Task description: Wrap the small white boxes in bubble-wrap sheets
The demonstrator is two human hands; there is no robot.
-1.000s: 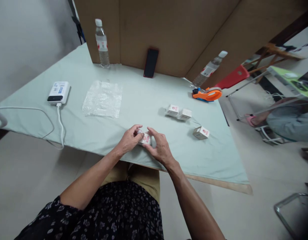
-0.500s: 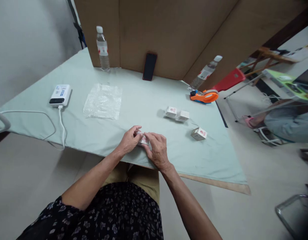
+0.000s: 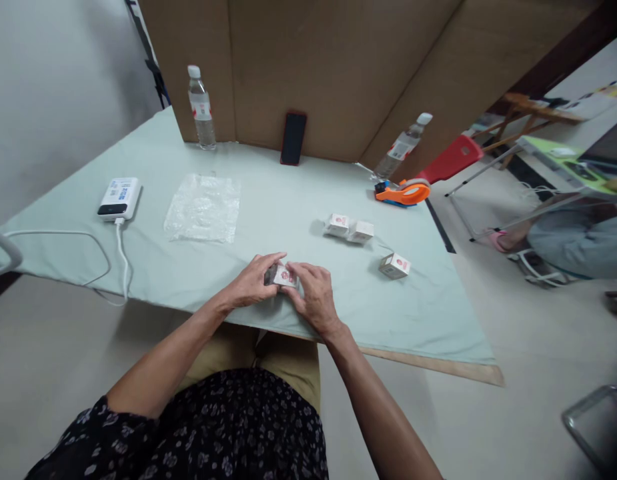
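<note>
Small white carton (image 3: 287, 277) between the two bare hands of a seated person, at the near edge of a table with a pale green cloth (image 3: 278, 213). The left hand (image 3: 252, 283) is curled, its thumb and fingers part-way open around the carton's left end, where a dark grey patch shows; whether this is a side of the carton or a separate piece cannot be told. The right hand (image 3: 314, 293) holds the printed right part, thumb on the near side and fingertips at the far side, closed to the carton's width. To the right, two wrapped cartons (image 3: 337, 225) stand side by side, and a single carton (image 3: 395, 265) lies nearer the person, apart from them. To the left lie a sheet of bubble wrap (image 3: 204, 208) and a white power bank (image 3: 121, 198) with its cable (image 3: 121, 250) plugged in. At the back, a smartphone (image 3: 293, 138) leans on a cardboard panel (image 3: 313, 73) between two water bottles (image 3: 202, 113); an orange-and-blue tape dispenser (image 3: 403, 193) lies beside the right-hand bottle.
</note>
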